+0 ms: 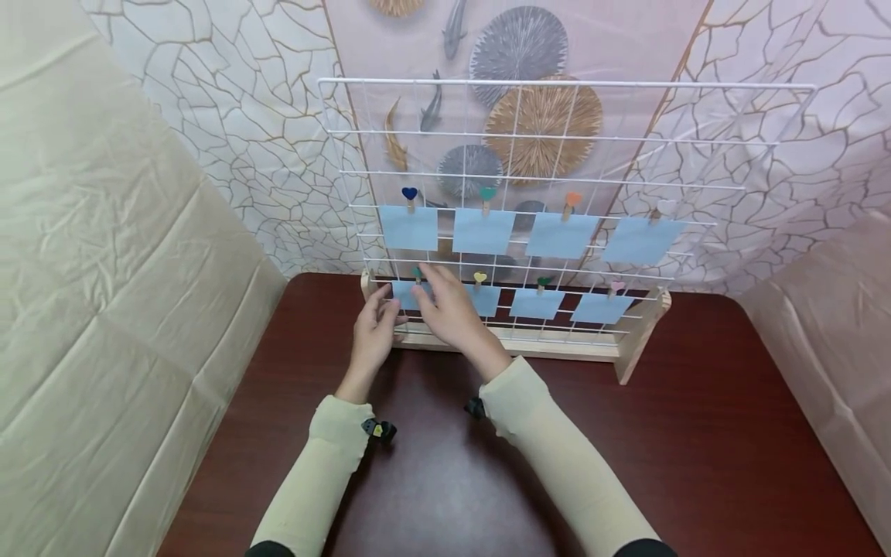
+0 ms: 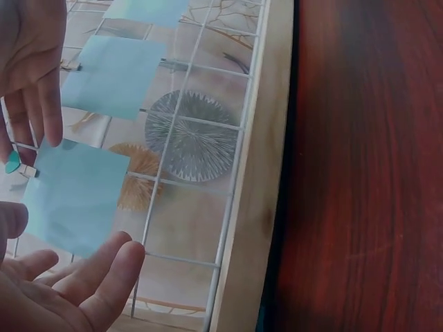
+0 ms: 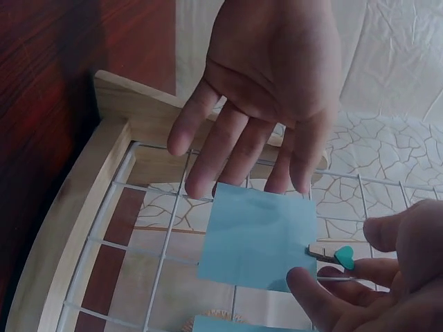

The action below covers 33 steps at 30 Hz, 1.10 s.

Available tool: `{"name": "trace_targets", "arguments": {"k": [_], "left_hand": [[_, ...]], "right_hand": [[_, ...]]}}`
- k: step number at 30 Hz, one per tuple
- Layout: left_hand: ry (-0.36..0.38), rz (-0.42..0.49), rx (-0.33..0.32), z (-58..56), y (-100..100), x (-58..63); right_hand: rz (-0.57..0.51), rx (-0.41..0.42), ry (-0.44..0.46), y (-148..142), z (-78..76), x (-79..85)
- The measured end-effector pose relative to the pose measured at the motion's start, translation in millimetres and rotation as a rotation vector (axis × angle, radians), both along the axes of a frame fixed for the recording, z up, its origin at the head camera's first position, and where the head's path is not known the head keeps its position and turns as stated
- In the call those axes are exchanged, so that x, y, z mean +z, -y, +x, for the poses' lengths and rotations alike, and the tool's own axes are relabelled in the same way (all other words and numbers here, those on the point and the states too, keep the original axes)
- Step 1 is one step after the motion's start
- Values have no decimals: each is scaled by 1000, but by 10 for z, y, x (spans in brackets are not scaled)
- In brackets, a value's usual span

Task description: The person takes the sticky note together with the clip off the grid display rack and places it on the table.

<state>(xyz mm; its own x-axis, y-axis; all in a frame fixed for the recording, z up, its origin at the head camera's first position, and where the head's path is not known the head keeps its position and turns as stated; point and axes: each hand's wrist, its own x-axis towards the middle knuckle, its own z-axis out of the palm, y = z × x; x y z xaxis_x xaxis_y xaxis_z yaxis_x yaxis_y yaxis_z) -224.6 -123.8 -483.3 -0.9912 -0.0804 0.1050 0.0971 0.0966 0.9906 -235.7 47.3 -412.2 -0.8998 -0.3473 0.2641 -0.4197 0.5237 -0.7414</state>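
At the lower left of a white wire grid [image 1: 550, 138], a light blue card [image 3: 256, 235] hangs from a small wooden clothespin [image 3: 322, 252] topped with a teal heart [image 3: 344, 257]. My left hand [image 1: 374, 329] is beside the card's left edge, fingers loosely spread. In the left wrist view the card [image 2: 76, 197] lies between both hands. My right hand [image 1: 452, 309] reaches over the card's right side; its fingers surround the clothespin without visibly pinching it. One right-hand fingertip is at the card's edge; contact is unclear.
Several blue cards [image 1: 483, 231] hang in two rows from heart-topped clothespins. A wooden base [image 1: 557, 348] with side feet [image 1: 642, 333] holds the grid on a dark red-brown table [image 1: 431, 480]. A patterned backdrop [image 1: 230, 100] stands behind, with beige cloth [image 1: 104, 271] at the sides.
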Motion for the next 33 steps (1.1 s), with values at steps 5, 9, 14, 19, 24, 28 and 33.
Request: {"name": "trace_targets", "arguments": {"k": [5,9,14,19,24,28,33], "left_hand": [[-49,-33,30,-10,-38,-30],[-86,-61,66,-13,-69,-47],[-147,-115,116,-20,-76,-56],[-164,-110,140,-20,-61,-34],[-145,-144,155,-31,-46,-26],[-153,-158,174,-54,-39,-41],[-165,-129,204,-60,-45,-50]], "right_hand": [[3,-56,-71,35,-20,-1],[17,-94,-117,53,-40,2],[35,-134,-160,86,-63,-3],[76,-171,-206,120,-74,7],[105,-205,-229,138,-94,13],[107,-222,-228,151,-102,21],[96,-226,-223,164,-101,19]]}}
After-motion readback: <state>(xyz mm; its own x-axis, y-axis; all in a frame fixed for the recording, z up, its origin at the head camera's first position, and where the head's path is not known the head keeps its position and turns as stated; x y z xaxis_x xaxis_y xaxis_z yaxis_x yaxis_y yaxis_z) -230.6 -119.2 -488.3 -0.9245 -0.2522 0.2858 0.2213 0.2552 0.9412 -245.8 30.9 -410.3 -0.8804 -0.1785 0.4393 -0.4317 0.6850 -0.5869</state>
